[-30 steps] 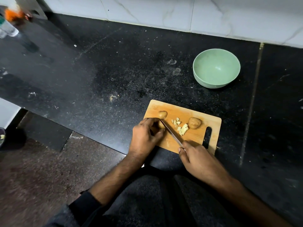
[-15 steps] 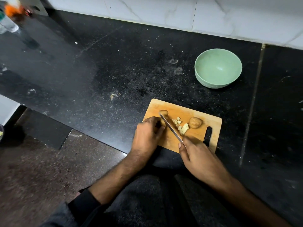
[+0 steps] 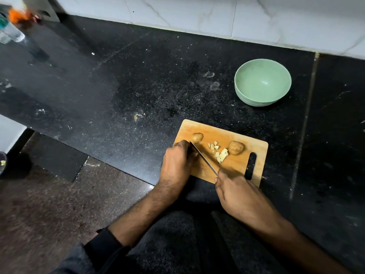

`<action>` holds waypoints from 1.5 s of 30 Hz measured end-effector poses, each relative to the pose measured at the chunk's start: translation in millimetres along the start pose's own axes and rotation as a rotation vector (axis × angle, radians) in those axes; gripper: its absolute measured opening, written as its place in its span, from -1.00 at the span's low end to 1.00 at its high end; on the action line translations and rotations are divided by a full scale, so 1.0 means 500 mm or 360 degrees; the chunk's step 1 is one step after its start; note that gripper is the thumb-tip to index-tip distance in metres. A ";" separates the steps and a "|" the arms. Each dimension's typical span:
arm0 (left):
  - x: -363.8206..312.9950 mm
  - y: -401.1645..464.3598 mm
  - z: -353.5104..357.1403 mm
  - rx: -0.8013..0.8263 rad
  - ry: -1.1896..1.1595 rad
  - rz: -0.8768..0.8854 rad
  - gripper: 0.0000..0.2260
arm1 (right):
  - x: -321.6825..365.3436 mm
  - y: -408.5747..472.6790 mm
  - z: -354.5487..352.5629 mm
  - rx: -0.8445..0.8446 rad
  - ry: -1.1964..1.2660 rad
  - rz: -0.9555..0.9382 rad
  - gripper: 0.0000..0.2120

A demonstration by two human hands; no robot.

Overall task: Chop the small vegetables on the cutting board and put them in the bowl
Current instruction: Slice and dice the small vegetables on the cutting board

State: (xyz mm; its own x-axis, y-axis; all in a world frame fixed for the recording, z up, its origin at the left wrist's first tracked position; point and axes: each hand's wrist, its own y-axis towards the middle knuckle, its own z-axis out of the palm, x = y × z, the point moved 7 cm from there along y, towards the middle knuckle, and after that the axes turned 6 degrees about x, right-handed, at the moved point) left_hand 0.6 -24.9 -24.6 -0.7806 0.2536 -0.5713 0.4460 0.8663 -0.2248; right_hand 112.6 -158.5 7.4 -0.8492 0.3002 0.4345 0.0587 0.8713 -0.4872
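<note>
two round brown vegetables (image 3: 236, 147) on smooth wooden board (image 3: 237, 167); pale diced bits (image 3: 219, 152)

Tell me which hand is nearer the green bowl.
Right. The right hand grips the knife at the board's near edge, below the green bowl; the left hand lies further left.

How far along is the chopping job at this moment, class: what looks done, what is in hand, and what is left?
Done: a pile of pale chopped pieces lies on the cutting board. In hand: the right hand grips the knife, its blade beside the left hand, which hides whatever it steadies. Left: two whole vegetables remain uncut, and the green bowl holds nothing yet.
</note>
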 end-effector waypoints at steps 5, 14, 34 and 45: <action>0.007 -0.003 0.000 -0.0038 -0.0039 -0.0018 -0.81 | 0.000 -0.010 -0.009 0.0017 -0.0022 0.0069 -0.81; 0.008 -0.020 -0.022 -0.0194 -0.0285 -0.0065 -0.84 | -0.012 -0.008 -0.014 0.0010 0.0020 0.0109 -0.79; -0.002 -0.006 -0.018 -0.0020 -0.0076 -0.0076 -0.95 | -0.021 0.010 0.012 0.0129 0.0137 0.0050 -0.83; -0.003 0.002 -0.017 0.0011 -0.0011 -0.0062 -0.93 | -0.013 0.008 -0.002 0.0096 0.0126 0.0038 -0.89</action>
State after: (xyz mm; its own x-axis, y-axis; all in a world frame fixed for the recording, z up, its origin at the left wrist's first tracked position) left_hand -1.5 -20.6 -17.2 -0.7945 0.2165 -0.5674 0.4181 0.8726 -0.2525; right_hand 118.6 -156.4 3.2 -0.8035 0.3526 0.4797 0.0446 0.8392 -0.5420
